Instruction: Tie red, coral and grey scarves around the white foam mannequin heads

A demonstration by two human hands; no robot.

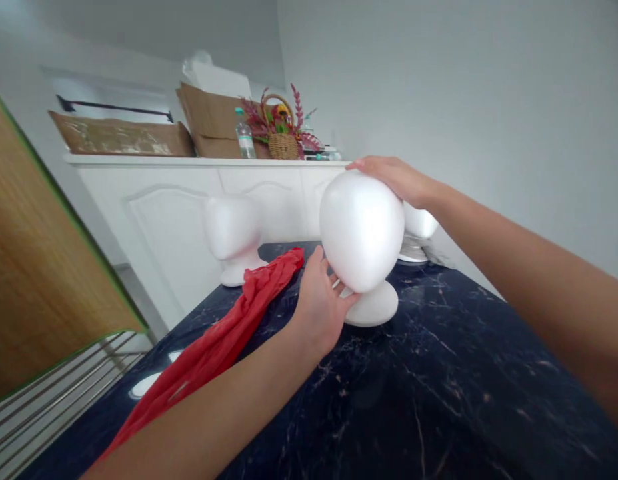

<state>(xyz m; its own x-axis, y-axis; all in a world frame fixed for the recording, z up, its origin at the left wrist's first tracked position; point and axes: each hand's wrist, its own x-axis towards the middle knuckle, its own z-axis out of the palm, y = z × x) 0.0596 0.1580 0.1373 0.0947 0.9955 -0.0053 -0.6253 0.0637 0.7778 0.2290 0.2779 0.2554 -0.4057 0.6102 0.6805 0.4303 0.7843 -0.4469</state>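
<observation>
A smooth white mannequin head (363, 230) on a round base stands on a dark blue marble-patterned table (419, 393). At its neck, my left hand (321, 307) is closed from the left side, fingers curled partly out of sight behind it. My right hand (389, 175) lies on the crown, its fingers stretched out flat across the top. A crumpled red cloth (223, 333) runs along the table's left side, passing behind my left forearm. Another white mannequin head (233, 230) stands at the far left, touching or close to the cloth's end.
Behind my right wrist is another white rounded form (419, 222), partly hidden. White cabinets (163, 207) at the back carry cardboard boxes (209, 123), a water bottle (245, 137) and a flower basket (283, 145). A wooden board (43, 267) stands left, above a metal rack (63, 393).
</observation>
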